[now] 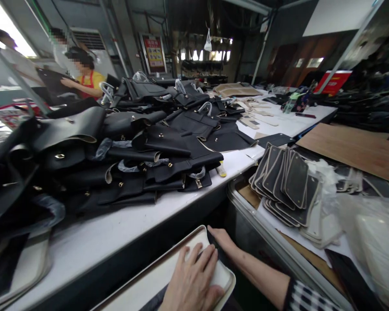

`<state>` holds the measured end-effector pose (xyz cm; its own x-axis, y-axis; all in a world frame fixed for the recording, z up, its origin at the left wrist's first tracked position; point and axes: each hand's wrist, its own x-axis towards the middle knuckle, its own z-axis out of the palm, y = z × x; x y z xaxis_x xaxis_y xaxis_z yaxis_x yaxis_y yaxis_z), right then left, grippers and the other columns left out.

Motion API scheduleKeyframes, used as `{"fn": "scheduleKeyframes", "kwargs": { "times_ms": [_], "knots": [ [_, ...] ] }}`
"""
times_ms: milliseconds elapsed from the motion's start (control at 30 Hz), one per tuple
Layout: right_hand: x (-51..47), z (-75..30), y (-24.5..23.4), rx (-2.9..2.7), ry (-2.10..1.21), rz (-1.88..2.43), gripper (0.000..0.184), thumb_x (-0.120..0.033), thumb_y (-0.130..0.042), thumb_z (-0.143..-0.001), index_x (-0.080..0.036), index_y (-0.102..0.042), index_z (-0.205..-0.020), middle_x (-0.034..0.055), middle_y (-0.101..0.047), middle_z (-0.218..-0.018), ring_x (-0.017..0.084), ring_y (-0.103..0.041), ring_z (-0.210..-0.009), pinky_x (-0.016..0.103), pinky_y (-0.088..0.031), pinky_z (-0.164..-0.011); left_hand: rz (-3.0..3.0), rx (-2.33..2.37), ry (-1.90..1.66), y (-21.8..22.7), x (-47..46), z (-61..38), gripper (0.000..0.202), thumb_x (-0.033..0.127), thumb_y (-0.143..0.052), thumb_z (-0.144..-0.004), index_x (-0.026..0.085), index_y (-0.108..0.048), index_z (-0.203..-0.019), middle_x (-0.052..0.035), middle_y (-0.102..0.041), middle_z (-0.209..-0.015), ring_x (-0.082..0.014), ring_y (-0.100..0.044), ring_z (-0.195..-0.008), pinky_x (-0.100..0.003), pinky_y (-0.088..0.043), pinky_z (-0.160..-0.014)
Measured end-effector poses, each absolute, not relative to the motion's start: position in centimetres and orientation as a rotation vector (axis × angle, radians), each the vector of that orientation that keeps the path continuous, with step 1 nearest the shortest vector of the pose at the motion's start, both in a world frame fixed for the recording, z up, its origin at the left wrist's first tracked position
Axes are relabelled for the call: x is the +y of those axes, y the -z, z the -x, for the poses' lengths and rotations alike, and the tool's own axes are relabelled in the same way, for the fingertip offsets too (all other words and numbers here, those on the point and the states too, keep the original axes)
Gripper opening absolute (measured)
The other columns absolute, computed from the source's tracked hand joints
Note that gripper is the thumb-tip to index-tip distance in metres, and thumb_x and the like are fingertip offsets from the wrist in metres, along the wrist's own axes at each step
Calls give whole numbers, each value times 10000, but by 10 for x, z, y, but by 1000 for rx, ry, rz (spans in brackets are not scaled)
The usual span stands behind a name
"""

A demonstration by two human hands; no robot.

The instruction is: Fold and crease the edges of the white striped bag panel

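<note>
A pale-lined bag panel (pixel 149 276) with rounded corners and a raised light rim lies low in front of me, below the table edge. A dark strip shows on its lower part. My left hand (pixel 194 276) rests palm down on its pale face, fingers stretched out and slightly apart, thumb toward the right corner. At the panel's far right edge, my right hand (pixel 222 239) grips its dark outer side. Some of that hand's fingers are hidden. Black leather bags (pixel 168 151) with metal clasps and plastic-wrapped handles are heaped on the table beyond.
The white table (pixel 168 216) runs diagonally past me. On the right, a grey-rimmed bin (pixel 246 207) holds stacked dark flaps (pixel 288 177) and clear plastic bags (pixel 369 242). Brown board (pixel 353 147) lies behind it. People, one in a yellow top (pixel 92 82), stand at the far left.
</note>
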<state>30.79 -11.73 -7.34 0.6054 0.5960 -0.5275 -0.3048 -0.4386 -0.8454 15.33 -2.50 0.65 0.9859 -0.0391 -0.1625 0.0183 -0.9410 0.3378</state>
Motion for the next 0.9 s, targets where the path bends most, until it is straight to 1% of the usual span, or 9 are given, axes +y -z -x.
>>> {"fn": "scheduleKeyframes", "kwargs": {
  "times_ms": [67,133,300,433,533,633,733,833,900],
  "knots": [
    [-132,-307,61,-299,-1099,1713,435,-538,-539,-909,-136,-574,-746,-49,-452,-604,88,-420,-523,225,-331,-501,-2761,9,256,-9,-29,-153,615,391,-512,-886,246,-374,-1467,-13,-403,-1529,-329,-359,-1385,-587,-328,-1115],
    [-147,-303,47,-399,-1132,1664,459,-580,-575,-858,-140,-573,-723,-50,-426,-601,87,-383,-544,230,-275,-511,-2755,15,251,-9,-32,-153,630,366,-513,-875,232,-366,-1472,-27,-388,-1537,-341,-345,-1393,-595,-328,-1121],
    [-161,-290,28,-593,-1082,1640,463,-586,-551,-868,-140,-617,-763,-4,-554,-731,132,-466,-698,259,-368,-659,-2750,32,215,-7,-34,-149,598,357,-519,-877,253,-396,-1453,-23,-387,-1538,-334,-356,-1392,-584,-332,-1130],
    [-160,-286,34,-654,-1065,1687,449,-550,-478,-926,-141,-635,-825,19,-614,-786,157,-502,-721,276,-399,-675,-2729,7,186,-5,-34,-144,572,463,-476,-921,249,-407,-1446,-43,-387,-1537,-347,-369,-1385,-598,-345,-1119],
    [-158,-288,35,-718,-1027,1725,420,-517,-462,-951,-151,-657,-884,35,-650,-866,177,-539,-800,287,-417,-756,-2712,18,99,-6,-32,-144,564,470,-469,-928,243,-415,-1442,-37,-426,-1513,-352,-388,-1372,-623,-333,-1119],
    [-156,-290,29,-807,-1015,1728,416,-488,-413,-980,-172,-676,-1042,45,-678,-968,203,-584,-907,305,-431,-841,-2655,48,8,-11,-26,-147,491,439,-504,-915,284,-488,-1381,0,-530,-1430,-336,-466,-1315,-625,-384,-1083],
    [-157,-293,21,-834,-1083,1681,450,-504,-416,-976,-184,-665,-1170,55,-688,-1070,224,-601,-1001,332,-436,-917,-2573,46,-117,-16,-20,-146,325,356,-499,-930,318,-593,-1239,19,-615,-1314,-273,-549,-1228,-518,-486,-1021],
    [-160,-298,21,-678,-1244,1487,487,-526,-512,-931,-180,-628,-1253,69,-677,-1160,237,-600,-1081,354,-418,-986,-2559,132,-410,-12,-11,-137,247,193,-470,-928,239,-639,-1103,-64,-608,-1243,-221,-564,-1170,-351,-536,-939],
    [-156,-303,29,-490,-1358,1357,525,-549,-556,-899,-153,-635,-1233,91,-682,-1154,240,-617,-1074,360,-422,-994,-2640,200,-606,-5,-2,-130,248,151,-481,-913,191,-627,-1110,-108,-605,-1183,-237,-570,-1118,-349,-546,-890]
  ]
}}
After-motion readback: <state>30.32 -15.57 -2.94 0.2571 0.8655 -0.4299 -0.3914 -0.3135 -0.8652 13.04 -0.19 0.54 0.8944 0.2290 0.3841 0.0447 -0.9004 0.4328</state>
